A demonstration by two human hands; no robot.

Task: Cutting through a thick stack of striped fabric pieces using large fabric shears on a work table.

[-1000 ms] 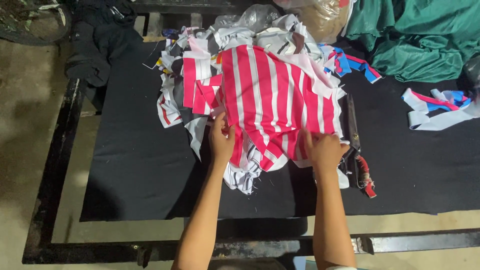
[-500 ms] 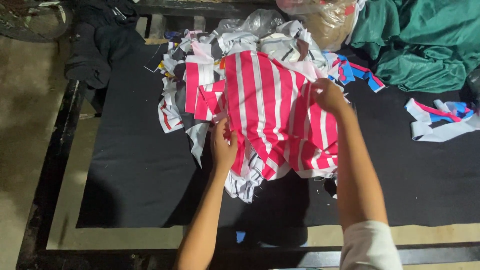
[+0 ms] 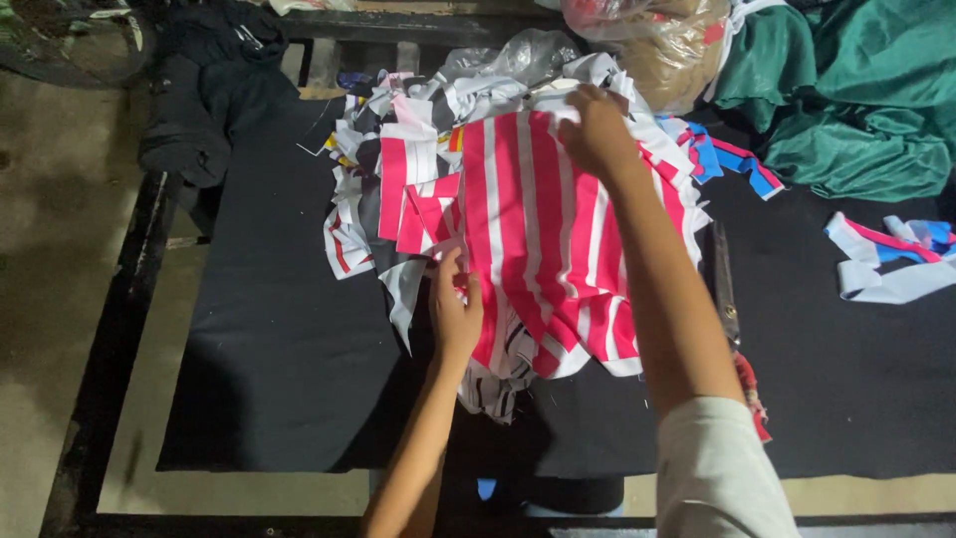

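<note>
1. Up at the far edge of the red-and-white striped cloth (image 3: 543,239), the right hand (image 3: 596,130) is curled over the top hem, fingers bent down onto the fabric; it seems to pinch the edge, though the fingertips are tucked out of sight, so how tight the grasp is cannot be told.
2. Lower down, the left hand (image 3: 456,317) lies on the near left side of the same cloth, fingers fairly close together and pressed against it, thumb beside the striped edge; whether it grips or merely presses flat is unclear.
3. That striped cloth lies spread over a heap of fabric scraps (image 3: 383,199) in the middle of the black table cover (image 3: 269,379).
4. Just right of the cloth, a pair of scissors (image 3: 727,289) lies on the cover, its lower end partly hidden behind the right forearm.
5. Farther right lie loose strips (image 3: 886,259); green fabric (image 3: 856,100) is cut off by the top right corner.
6. A clear plastic bag (image 3: 677,50) and a dark garment (image 3: 209,90) sit at the far edge, details hard to make out.
</note>
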